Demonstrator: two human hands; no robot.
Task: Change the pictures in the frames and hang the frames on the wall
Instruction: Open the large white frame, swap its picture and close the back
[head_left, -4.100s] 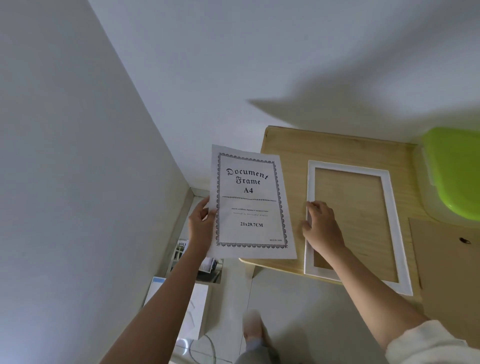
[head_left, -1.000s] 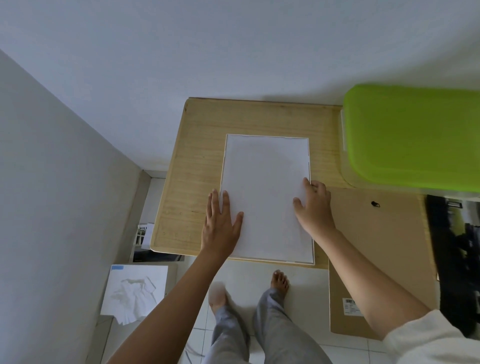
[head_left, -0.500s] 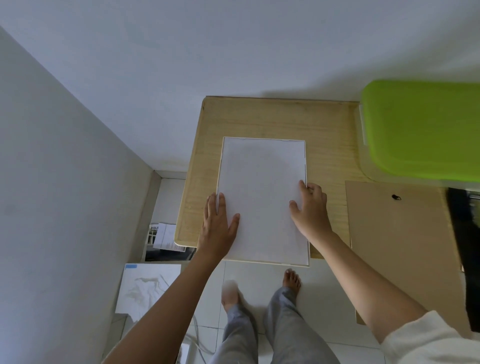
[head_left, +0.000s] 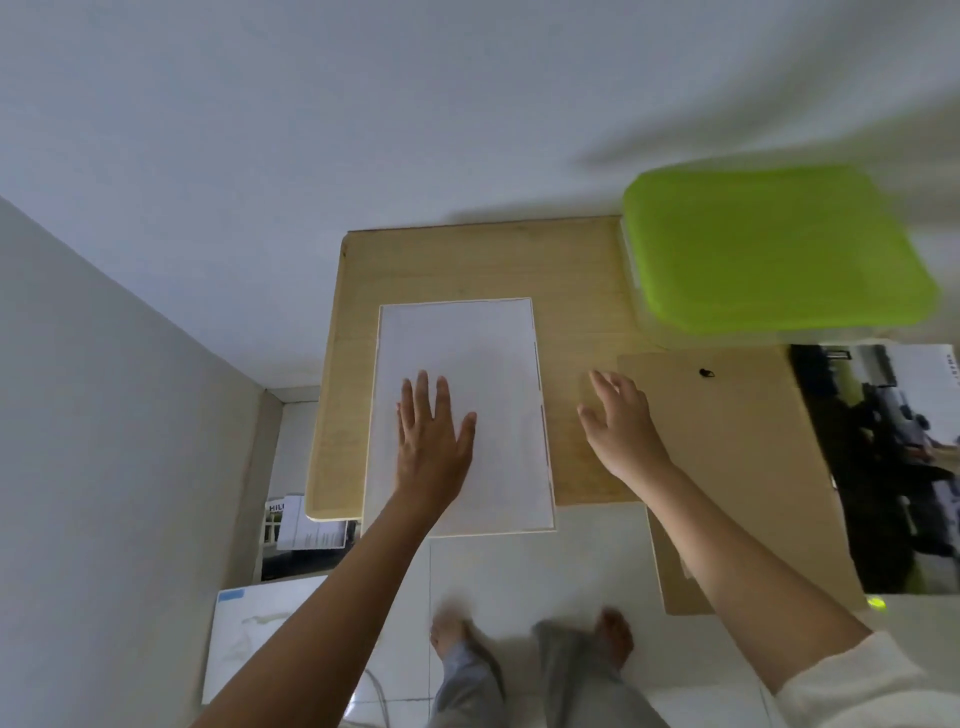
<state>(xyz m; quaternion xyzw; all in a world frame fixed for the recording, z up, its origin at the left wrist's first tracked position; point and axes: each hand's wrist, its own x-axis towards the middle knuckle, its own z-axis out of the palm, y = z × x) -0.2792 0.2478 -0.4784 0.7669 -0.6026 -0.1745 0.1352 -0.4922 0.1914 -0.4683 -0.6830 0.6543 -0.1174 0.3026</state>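
single head-worn view, looking steeply down, close above wooden table (head_left: 467, 260)

A lime-green plastic box (head_left: 774, 249) sits at the far right corner of the wooden counter (head_left: 467, 260), against the white wall (head_left: 363, 104). Below the counter's near left corner, printed papers (head_left: 306, 527) and a white carton (head_left: 260, 634) show beside the tiled floor (head_left: 519, 571).

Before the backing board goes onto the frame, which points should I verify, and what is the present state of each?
1. Paper lies flat inside the frame, blank side up: ok.
2. Left hand presses flat on the paper: ok.
3. Right hand holds the backing board: not ok, open at the board's left edge.
4. Board's hanger faces up: ok.
5. Frame rests fully on the table: not ok, its near end overhangs.
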